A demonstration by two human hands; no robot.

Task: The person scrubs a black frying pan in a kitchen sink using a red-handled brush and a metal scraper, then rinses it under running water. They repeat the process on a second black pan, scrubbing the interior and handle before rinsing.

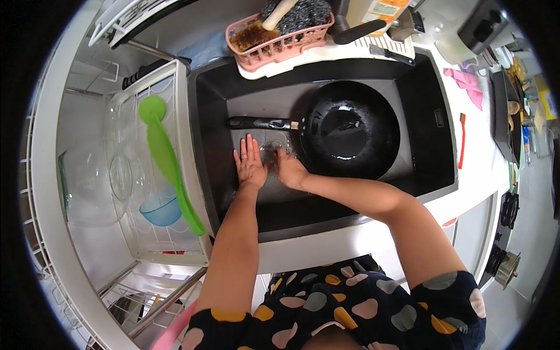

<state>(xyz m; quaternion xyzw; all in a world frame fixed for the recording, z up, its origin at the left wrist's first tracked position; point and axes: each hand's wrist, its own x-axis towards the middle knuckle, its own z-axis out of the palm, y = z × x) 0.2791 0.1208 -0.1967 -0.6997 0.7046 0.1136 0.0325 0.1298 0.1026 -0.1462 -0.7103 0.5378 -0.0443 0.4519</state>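
My left hand (251, 168) lies back up over the floor of the black sink (236, 98), its fingers spread and nothing in it. Close on its right, my right hand (288, 168) reaches to the round sink drain (275, 146), where water glistens. Its fingertips are partly hidden there, so whether they hold anything does not show. A black wok (350, 131) fills the right half of the basin, wet inside. Its long handle (258, 123) points left, just beyond my fingertips.
Behind the basin stand a pink basket (280, 50) with a brush, a black faucet (361, 31) and a knife (391, 54). To the left, a white dish rack (181, 109) holds a green ladle (164, 153) and a blue bowl (161, 210). A red-handled tool (462, 140) lies right.
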